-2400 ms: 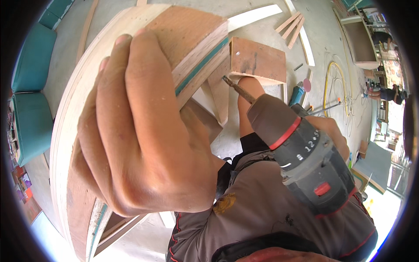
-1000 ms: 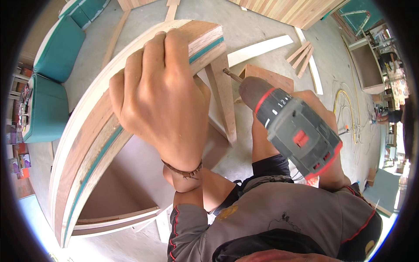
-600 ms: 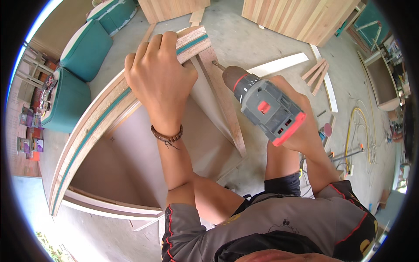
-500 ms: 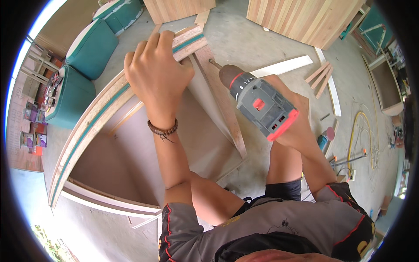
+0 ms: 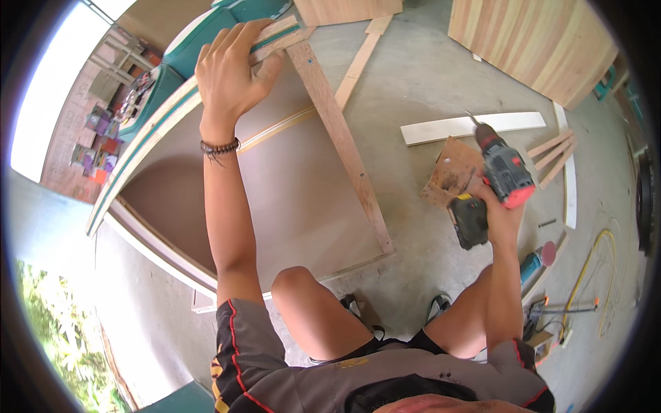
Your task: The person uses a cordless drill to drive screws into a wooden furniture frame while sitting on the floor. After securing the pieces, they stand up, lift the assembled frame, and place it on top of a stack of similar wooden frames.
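My left hand is closed over the upper end of a curved wooden cabinet frame with a teal stripe along its edge, fingers on top and thumb at the inner side. A straight wooden rail runs from that end down toward me, with two small dark spots in its face. Behind it spreads the cabinet's pale inner panel. Off to the right, apart from the cabinet, my right hand grips a black and red cordless drill by its handle, bit pointing away from me.
A stained brown box sits beside the drill. White boards and thin wood strips lie on the concrete floor. A teal sander-like tool and a yellow hose are at right. Large slatted wood panels stand at the back.
My right hand has carried the drill away from the rail, to the right and over the floor. My left hand keeps its hold on the frame. The view has shifted.
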`<action>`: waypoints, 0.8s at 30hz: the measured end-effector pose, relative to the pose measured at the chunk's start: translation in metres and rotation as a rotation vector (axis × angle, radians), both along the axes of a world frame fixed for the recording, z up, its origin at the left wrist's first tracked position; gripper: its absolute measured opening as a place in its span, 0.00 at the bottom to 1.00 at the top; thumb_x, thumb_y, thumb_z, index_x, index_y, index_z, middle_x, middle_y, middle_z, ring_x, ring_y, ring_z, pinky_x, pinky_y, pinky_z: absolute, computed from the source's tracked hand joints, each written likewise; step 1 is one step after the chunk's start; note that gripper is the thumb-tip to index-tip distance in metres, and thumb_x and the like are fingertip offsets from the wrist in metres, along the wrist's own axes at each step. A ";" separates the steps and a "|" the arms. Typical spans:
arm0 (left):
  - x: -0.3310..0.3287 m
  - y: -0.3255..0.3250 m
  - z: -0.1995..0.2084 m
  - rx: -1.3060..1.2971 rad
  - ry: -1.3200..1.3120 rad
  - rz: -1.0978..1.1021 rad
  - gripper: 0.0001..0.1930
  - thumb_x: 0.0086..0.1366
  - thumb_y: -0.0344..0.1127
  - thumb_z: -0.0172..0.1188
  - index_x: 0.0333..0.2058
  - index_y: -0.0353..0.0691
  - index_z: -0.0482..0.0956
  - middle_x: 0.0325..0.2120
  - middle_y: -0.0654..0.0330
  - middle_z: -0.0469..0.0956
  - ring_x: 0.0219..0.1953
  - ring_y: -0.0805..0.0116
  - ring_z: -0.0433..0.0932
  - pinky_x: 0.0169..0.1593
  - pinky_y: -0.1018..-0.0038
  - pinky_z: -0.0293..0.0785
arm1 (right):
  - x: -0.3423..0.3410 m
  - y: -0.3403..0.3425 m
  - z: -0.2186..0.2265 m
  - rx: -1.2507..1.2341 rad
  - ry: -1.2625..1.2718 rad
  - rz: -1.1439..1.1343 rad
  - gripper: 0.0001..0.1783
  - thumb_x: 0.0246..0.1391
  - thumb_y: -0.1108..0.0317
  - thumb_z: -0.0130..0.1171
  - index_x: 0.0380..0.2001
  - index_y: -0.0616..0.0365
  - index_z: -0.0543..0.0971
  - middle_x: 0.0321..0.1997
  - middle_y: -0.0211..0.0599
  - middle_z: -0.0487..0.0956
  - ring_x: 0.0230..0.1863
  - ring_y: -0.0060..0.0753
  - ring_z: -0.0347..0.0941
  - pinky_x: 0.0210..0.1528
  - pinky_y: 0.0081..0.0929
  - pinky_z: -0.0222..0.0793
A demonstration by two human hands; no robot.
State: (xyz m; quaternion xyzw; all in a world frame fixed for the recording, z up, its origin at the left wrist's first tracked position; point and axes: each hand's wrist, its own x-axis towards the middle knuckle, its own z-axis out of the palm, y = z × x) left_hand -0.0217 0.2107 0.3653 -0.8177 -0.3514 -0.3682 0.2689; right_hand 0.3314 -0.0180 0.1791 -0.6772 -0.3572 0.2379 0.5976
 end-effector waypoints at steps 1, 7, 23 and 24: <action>0.003 -0.004 0.004 -0.014 0.009 0.006 0.18 0.57 0.46 0.63 0.44 0.46 0.84 0.32 0.62 0.83 0.39 0.60 0.80 0.43 0.65 0.73 | 0.011 -0.010 -0.008 0.014 0.076 -0.046 0.17 0.46 0.79 0.66 0.43 0.61 0.81 0.41 0.33 0.83 0.38 0.26 0.79 0.42 0.26 0.74; 0.022 -0.012 0.013 -0.107 0.099 0.266 0.25 0.63 0.60 0.61 0.46 0.44 0.84 0.31 0.58 0.82 0.44 0.56 0.79 0.50 0.57 0.69 | 0.057 -0.046 -0.025 0.015 0.206 -0.140 0.19 0.45 0.82 0.61 0.44 0.62 0.79 0.40 0.34 0.81 0.36 0.26 0.76 0.37 0.24 0.72; 0.074 -0.009 -0.029 0.095 0.059 0.465 0.37 0.49 0.44 0.61 0.55 0.26 0.70 0.46 0.44 0.75 0.57 0.39 0.71 0.60 0.21 0.48 | 0.051 -0.059 0.000 0.065 0.323 -0.086 0.20 0.44 0.82 0.61 0.45 0.62 0.78 0.40 0.33 0.81 0.35 0.24 0.75 0.35 0.24 0.71; 0.074 -0.009 -0.028 0.080 0.056 0.459 0.38 0.49 0.45 0.61 0.56 0.25 0.69 0.47 0.43 0.75 0.58 0.38 0.70 0.59 0.21 0.48 | 0.049 -0.058 0.002 0.081 0.329 -0.091 0.19 0.44 0.83 0.60 0.44 0.63 0.79 0.39 0.33 0.80 0.34 0.24 0.75 0.34 0.24 0.70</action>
